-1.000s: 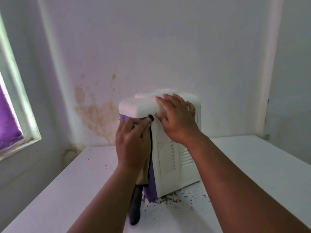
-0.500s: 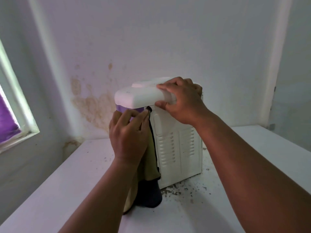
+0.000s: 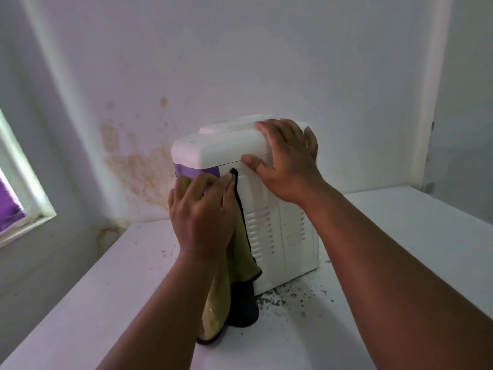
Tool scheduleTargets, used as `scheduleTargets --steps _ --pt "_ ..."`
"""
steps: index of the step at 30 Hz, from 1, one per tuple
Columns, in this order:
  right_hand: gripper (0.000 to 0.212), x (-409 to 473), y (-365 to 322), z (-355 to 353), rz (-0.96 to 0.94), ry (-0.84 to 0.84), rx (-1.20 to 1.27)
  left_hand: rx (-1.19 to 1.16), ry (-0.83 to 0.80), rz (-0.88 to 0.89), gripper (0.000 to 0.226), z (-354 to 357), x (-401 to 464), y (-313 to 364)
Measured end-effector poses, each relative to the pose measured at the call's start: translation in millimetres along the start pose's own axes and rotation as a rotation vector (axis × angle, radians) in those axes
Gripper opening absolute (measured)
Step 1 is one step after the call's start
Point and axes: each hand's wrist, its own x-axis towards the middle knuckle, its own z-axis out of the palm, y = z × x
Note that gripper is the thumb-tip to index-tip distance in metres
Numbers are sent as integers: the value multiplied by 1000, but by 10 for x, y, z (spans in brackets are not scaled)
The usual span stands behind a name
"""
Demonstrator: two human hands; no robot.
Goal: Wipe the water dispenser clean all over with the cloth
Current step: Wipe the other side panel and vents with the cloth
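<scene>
In the head view, the white plastic box-shaped water dispenser (image 3: 266, 209) stands upright on the white bench (image 3: 400, 249), close to the stained wall (image 3: 138, 166) behind it, its louvred panel turned toward the camera. The left hand (image 3: 201, 212) presses the yellow-green microfibre cloth with dark edging (image 3: 240, 252) flat against the dispenser's left side, just under the rounded top cap and over a purple band (image 3: 196, 170); its fingers lie fairly straight over the fabric, pushing rather than pinching. The rest of the cloth hangs down from that hand to the bench. The right hand (image 3: 286, 158) holds the dispenser's top cap at its right end, fingers wrapped over the top and thumb against the front edge, steadying the body. Dark crumbs of dirt (image 3: 288, 295) lie scattered on the bench at the dispenser's base.

With no bottle on it, the dispenser is probably light and, being smooth plastic, likely to slide or tip under sideways pressure, so the brace on the cap seems the sensible place to hold. The cloth is soft and limp, best kept spread under a flat palm; its hanging tail could drag through the dirt.
</scene>
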Motion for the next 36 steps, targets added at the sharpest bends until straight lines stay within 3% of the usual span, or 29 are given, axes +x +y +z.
scheduleTargets --steps 9,17,25,33,36 --pt "66 -29 22 27 -9 38 15 52 -222 74 5 -108 -609 -2" --pt "65 -40 22 67 -4 67 44 -5 57 -54 8 -89 184 23" --pt "65 -37 16 91 6 83 44 44 -256 124 11 -105 -521 -23" --pt "65 -51 13 73 14 77 50 13 -31 -20 8 -106 160 50" --pt "66 -50 16 83 15 83 50 17 -40 -18 7 -85 164 61"
